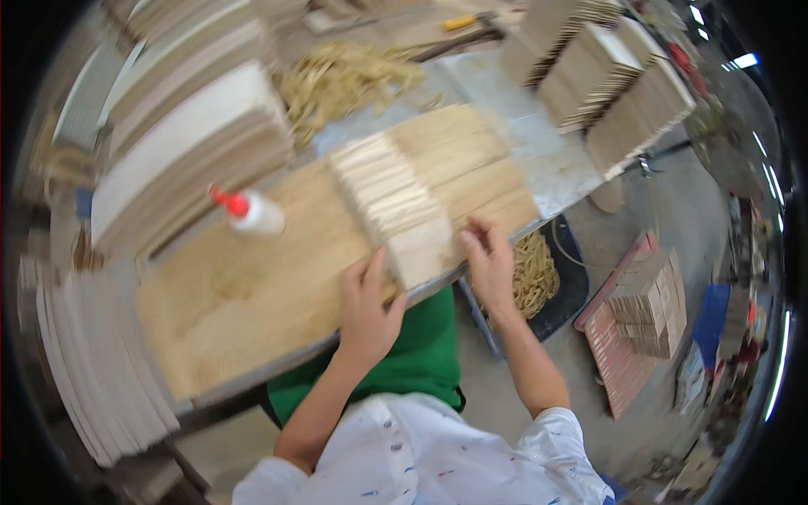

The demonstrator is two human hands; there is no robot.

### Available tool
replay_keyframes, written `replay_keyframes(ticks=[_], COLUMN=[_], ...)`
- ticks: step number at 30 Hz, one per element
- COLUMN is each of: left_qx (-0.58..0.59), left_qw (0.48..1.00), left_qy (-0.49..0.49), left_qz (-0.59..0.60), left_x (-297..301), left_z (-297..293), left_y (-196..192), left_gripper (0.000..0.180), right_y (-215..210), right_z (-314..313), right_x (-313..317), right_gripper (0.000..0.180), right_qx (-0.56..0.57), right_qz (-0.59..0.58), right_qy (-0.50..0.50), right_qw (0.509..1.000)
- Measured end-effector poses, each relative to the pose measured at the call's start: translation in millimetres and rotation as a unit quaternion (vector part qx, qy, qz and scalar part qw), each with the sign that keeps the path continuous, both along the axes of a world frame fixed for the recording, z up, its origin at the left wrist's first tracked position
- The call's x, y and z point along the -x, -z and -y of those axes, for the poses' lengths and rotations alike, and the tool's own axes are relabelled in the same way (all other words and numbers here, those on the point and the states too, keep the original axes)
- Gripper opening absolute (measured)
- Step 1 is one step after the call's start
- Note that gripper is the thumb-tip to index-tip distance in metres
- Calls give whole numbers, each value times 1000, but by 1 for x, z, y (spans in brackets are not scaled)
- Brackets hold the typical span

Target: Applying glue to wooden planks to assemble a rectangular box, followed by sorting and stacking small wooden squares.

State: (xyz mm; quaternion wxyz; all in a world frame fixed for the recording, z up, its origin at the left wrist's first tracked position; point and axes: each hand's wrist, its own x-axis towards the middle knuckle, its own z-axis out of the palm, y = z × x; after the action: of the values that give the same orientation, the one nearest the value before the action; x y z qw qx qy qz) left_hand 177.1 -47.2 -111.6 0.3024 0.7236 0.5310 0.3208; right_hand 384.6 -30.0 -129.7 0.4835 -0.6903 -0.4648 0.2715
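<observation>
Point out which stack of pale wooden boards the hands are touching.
The short row of pale wooden slats in the middle of the workbench, between left hand and right hand; the other stacks lie out of reach along the bench edges.

From the head view I see my left hand [368, 305] resting flat on the near end of a row of pale wooden slats [394, 206], and my right hand [491, 263] touching the boards [471, 172] just beside it. A white glue bottle with a red cap [250, 211] lies on the worktop [252, 295], with stacked boards [185, 151] behind it.
</observation>
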Motion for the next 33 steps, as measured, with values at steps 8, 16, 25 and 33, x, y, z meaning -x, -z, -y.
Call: replay_keyframes(ticks=[8,16,25,33], left_qx=[-124,-274,-93,266], left_qw=[985,918,909,894], left_qy=[121,284,391,257], left_qz=[-18,-51,107,252], left_x=[-31,-165,-335,-444], left_z=[-80,-205,-217,-211], left_y=[-58,-103,-151,-180], left_gripper=[54,54,64,102], right_y=[4,-39,-110,-175], right_z=[-11,-24,-42,-95], right_x=[-54,-127,-280,-409], right_gripper=[33,38,42,83], right_qx=[-38,-88,-229,-137], right_qz=[-115,-236,-221,-137], right_qy=[82,135,278,311], right_qw=[989,958,907,930])
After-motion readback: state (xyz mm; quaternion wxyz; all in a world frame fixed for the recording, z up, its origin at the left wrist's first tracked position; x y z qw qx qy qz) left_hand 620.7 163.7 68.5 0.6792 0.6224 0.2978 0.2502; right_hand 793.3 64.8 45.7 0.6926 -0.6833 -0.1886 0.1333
